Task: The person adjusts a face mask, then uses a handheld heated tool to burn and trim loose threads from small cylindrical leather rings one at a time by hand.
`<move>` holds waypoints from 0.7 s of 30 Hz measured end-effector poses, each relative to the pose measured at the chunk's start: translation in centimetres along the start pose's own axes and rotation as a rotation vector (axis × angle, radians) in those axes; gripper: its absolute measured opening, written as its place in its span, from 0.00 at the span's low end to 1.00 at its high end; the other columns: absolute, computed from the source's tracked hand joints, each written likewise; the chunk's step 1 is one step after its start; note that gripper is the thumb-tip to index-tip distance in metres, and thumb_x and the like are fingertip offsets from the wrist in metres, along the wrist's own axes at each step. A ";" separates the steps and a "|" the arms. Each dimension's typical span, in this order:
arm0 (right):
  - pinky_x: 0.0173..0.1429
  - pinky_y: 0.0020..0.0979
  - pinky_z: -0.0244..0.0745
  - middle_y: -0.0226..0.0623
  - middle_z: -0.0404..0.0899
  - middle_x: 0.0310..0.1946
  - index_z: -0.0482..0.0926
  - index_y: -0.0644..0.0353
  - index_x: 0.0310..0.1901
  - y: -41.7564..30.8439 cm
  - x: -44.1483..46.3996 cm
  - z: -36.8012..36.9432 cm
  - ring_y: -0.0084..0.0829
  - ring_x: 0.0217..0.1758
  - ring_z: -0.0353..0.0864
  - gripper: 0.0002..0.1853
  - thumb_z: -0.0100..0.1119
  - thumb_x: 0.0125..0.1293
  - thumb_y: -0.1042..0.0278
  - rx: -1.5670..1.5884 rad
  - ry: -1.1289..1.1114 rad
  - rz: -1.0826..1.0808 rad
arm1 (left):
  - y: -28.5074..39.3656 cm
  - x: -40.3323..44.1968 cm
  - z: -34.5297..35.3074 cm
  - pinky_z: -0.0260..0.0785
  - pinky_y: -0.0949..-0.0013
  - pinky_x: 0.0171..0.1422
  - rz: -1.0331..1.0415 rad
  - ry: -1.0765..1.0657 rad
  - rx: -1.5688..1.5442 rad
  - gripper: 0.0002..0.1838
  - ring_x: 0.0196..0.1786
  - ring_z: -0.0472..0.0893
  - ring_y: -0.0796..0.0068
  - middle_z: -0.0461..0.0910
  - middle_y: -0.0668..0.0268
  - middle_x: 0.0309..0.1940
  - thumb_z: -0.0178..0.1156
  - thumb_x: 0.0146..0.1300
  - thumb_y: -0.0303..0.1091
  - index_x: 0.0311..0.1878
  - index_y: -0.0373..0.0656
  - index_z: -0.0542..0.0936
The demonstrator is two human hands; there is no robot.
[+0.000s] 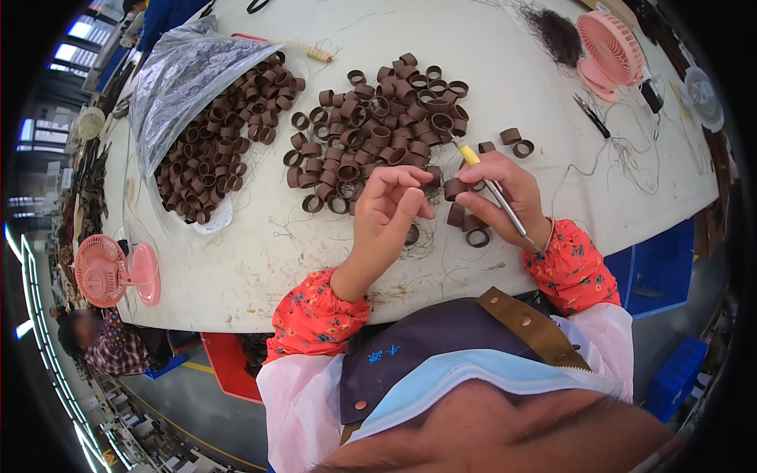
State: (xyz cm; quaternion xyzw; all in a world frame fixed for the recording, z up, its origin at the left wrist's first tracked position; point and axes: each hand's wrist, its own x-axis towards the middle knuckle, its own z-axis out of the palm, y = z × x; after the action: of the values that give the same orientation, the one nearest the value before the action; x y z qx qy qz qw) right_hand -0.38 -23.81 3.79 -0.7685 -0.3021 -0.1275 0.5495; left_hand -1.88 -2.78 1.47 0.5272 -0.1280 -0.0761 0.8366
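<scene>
My right hand [509,189] is closed around a slim pen-like tool [505,206] with a yellow section and a silver shaft. Its tip points up and left toward the heap. A brown ring [455,189] sits between that hand's thumb and fingertips. Facing it, my left hand [389,211] is raised over the table with fingers bent and thumb apart, apparently holding nothing. Beyond both hands lies a pile of short brown rings [382,138]. A few more rings [477,237] rest beneath and beside my right hand.
A clear plastic bag [177,75] spilling brown rings lies at the left. Pink fans [611,47] stand at the far right and near left. Dark tweezers [591,117] and loose threads [631,162] lie at the right. Blue bins [654,264] are below the table's right edge.
</scene>
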 end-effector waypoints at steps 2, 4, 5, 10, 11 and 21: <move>0.40 0.28 0.75 0.37 0.79 0.37 0.78 0.56 0.47 -0.2 0.2 -0.1 0.32 0.37 0.79 0.18 0.70 0.55 0.77 -0.083 -0.018 -0.072 | 0.4 -0.3 0.5 0.74 0.75 0.40 0.047 0.014 0.131 0.11 0.36 0.80 0.79 0.80 0.60 0.47 0.59 0.68 0.26 0.51 0.38 0.73; 0.40 0.29 0.76 0.37 0.79 0.37 0.79 0.56 0.47 -0.2 0.2 0.0 0.33 0.37 0.80 0.18 0.71 0.54 0.77 -0.123 -0.029 -0.125 | -0.3 -0.4 0.7 0.74 0.75 0.39 0.119 0.017 0.356 0.13 0.35 0.82 0.78 0.82 0.61 0.44 0.62 0.64 0.23 0.52 0.38 0.77; 0.39 0.29 0.76 0.38 0.79 0.37 0.79 0.56 0.47 -0.3 0.2 0.1 0.34 0.37 0.80 0.19 0.71 0.53 0.77 -0.142 -0.035 -0.151 | -0.5 -0.4 0.7 0.75 0.75 0.38 0.155 0.019 0.469 0.15 0.35 0.82 0.78 0.83 0.61 0.43 0.64 0.62 0.22 0.52 0.39 0.79; 0.39 0.30 0.77 0.38 0.79 0.37 0.79 0.55 0.47 -0.4 0.3 0.1 0.34 0.37 0.80 0.19 0.72 0.53 0.77 -0.150 -0.046 -0.179 | 0.0 -0.5 0.9 0.75 0.74 0.38 0.294 0.045 0.729 0.14 0.35 0.83 0.74 0.83 0.61 0.36 0.67 0.56 0.20 0.47 0.40 0.83; 0.39 0.30 0.77 0.38 0.79 0.37 0.79 0.55 0.47 -0.4 0.3 0.1 0.35 0.37 0.80 0.19 0.72 0.53 0.77 -0.149 -0.046 -0.179 | 0.1 -0.5 0.9 0.76 0.74 0.37 0.318 0.047 0.759 0.14 0.34 0.83 0.73 0.83 0.61 0.36 0.67 0.56 0.20 0.46 0.41 0.83; 0.40 0.31 0.75 0.35 0.79 0.36 0.78 0.54 0.45 -0.2 -0.1 0.3 0.35 0.37 0.79 0.18 0.72 0.53 0.76 -0.034 -0.024 -0.057 | 0.4 -0.1 0.5 0.74 0.75 0.36 0.239 -0.010 0.607 0.06 0.33 0.81 0.77 0.81 0.64 0.37 0.61 0.63 0.21 0.42 0.38 0.80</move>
State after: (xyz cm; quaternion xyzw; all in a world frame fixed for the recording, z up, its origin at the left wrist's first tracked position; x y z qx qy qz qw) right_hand -0.63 -23.55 3.77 -0.7704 -0.3283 -0.1390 0.5286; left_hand -2.11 -3.04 2.04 0.7332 -0.2101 0.0617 0.6438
